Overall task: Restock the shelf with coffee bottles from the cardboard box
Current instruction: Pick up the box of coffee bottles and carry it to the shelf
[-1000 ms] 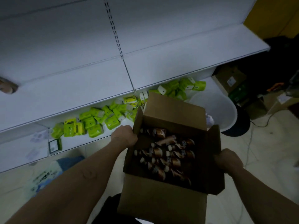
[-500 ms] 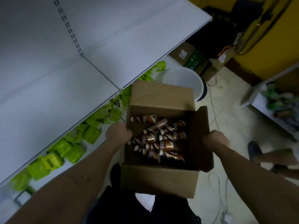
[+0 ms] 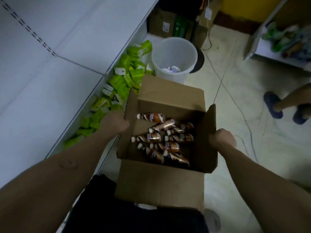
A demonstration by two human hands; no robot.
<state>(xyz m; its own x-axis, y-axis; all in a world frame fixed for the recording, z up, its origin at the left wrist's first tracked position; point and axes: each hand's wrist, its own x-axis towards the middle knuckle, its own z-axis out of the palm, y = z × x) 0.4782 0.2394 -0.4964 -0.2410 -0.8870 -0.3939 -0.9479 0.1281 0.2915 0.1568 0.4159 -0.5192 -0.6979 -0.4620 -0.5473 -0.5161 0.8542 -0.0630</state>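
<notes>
Still, left hand [image 3: 116, 123] and right hand [image 3: 222, 140] grip the cardboard box [image 3: 159, 182] by its sides, coffee bottles [image 3: 151, 138] unmoved inside

Coffee bottles [image 3: 162, 138] are laid in the cardboard box [image 3: 158, 184] (flaps open). The shelf [image 3: 50, 91] is found left; a bucket [image 3: 174, 58] behind.

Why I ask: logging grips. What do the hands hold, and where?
The cardboard box: left hand grips its left flap, right hand its right flap.
</notes>
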